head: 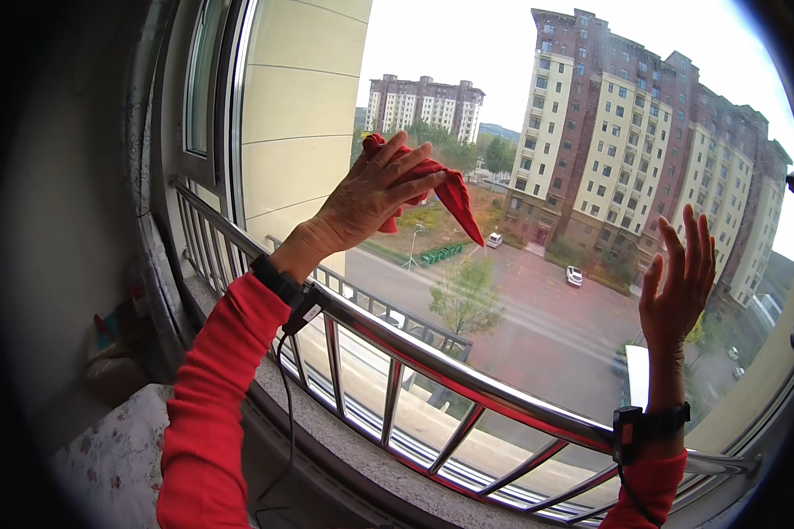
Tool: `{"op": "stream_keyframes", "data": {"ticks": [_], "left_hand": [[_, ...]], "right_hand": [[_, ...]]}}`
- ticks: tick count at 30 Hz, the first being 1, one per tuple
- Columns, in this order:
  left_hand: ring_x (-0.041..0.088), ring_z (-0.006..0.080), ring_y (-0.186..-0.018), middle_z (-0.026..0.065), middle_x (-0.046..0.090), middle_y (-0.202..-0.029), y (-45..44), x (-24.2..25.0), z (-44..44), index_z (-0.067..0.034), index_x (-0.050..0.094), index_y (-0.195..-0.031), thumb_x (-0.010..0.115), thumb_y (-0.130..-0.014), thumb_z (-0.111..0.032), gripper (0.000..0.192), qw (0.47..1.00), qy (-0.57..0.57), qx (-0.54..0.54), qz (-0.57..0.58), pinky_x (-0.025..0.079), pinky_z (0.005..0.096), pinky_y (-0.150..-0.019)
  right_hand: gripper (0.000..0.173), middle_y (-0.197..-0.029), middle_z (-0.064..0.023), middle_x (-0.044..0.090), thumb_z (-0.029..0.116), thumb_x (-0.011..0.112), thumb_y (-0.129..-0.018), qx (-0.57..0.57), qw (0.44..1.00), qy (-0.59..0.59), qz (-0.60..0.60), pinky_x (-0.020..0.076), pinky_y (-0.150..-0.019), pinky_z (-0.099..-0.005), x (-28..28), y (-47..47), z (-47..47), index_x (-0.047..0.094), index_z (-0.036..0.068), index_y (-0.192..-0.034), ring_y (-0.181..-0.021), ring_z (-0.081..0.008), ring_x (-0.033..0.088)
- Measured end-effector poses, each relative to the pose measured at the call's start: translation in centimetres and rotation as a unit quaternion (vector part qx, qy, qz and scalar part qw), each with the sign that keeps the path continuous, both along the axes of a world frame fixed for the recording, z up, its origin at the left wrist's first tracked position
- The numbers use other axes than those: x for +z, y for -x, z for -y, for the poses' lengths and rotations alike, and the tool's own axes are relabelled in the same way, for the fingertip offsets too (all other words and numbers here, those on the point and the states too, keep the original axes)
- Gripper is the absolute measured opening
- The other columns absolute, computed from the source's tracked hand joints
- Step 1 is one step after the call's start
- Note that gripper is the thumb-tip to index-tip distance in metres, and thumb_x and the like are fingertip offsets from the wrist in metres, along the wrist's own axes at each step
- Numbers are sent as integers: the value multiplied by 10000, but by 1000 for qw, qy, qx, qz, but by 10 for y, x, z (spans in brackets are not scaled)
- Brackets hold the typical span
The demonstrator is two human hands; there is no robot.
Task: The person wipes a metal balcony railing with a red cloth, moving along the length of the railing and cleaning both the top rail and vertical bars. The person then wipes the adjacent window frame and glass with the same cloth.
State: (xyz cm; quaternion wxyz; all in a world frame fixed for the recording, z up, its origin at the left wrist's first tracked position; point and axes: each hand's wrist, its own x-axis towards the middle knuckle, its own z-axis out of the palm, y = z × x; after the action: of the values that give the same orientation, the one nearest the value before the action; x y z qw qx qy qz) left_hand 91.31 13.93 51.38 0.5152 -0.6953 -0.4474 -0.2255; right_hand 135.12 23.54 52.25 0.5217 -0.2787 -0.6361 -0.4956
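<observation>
My left hand [377,182] is raised beyond the railing with a red cloth [460,202] under its palm and fingers. The cloth appears to lie against the window glass [430,297], and one twisted end of it hangs down to the right. Farther right, my right hand [681,278] is upright with its fingers extended and holds nothing. Whether its fingertips touch the glass, I cannot tell. Both wrists wear black straps with small boxes, and cables run down from them.
A shiny metal railing [437,364] crosses below my hands, above a speckled stone sill [344,456]. A curtain [145,198] hangs at left by the window frame [225,119]. Flower-patterned fabric [116,449] lies lower left. Outside are apartment buildings [622,139] and parked cars.
</observation>
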Motion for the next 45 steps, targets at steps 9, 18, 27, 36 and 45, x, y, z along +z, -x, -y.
{"op": "stream_keyframes", "data": {"ticks": [9,18,27,36,45], "left_hand": [[207,446,-1493,142,270,-1617,-46,-10,-12,-241,313,-1568,639,-933,-39,741,991,-3,-69,116,246,563,-1212],[243,354,-1493,37,265,-1616,-140,56,-27,-402,328,-1540,787,-789,-116,925,991,-77,-69,-81,303,555,-1222],[414,488,-1291,286,342,-1515,69,74,-32,-296,259,-1578,523,-965,1,730,975,-134,-35,174,338,562,-1109],[522,376,-1113,130,531,-1248,68,28,-43,-114,404,-1473,536,-922,36,586,922,-185,-89,328,368,566,-1031],[248,363,-1492,11,338,-1576,-147,-2,-15,-316,437,-1487,690,-863,-82,712,991,31,-124,-23,180,638,-1236]], "right_hand": [[408,-1567,-80,419,108,521,-939,-1,1000,8,-4,234,-1221,-519,0,3,6,597,176,-1334,-1482,-303,324],[411,-1564,-78,422,101,542,-924,0,1000,14,-3,229,-1228,-498,0,2,8,607,178,-1323,-1485,-286,321],[423,-1564,-80,422,84,547,-907,-2,1000,21,-12,218,-1232,-515,-2,1,5,605,187,-1313,-1487,-295,318],[401,-1566,-83,419,98,527,-928,3,1000,17,-15,216,-1233,-521,-1,3,6,594,167,-1317,-1490,-304,309],[429,-1564,-83,419,72,569,-894,4,1000,22,-14,231,-1228,-502,-1,3,8,608,186,-1306,-1483,-290,323]]}}
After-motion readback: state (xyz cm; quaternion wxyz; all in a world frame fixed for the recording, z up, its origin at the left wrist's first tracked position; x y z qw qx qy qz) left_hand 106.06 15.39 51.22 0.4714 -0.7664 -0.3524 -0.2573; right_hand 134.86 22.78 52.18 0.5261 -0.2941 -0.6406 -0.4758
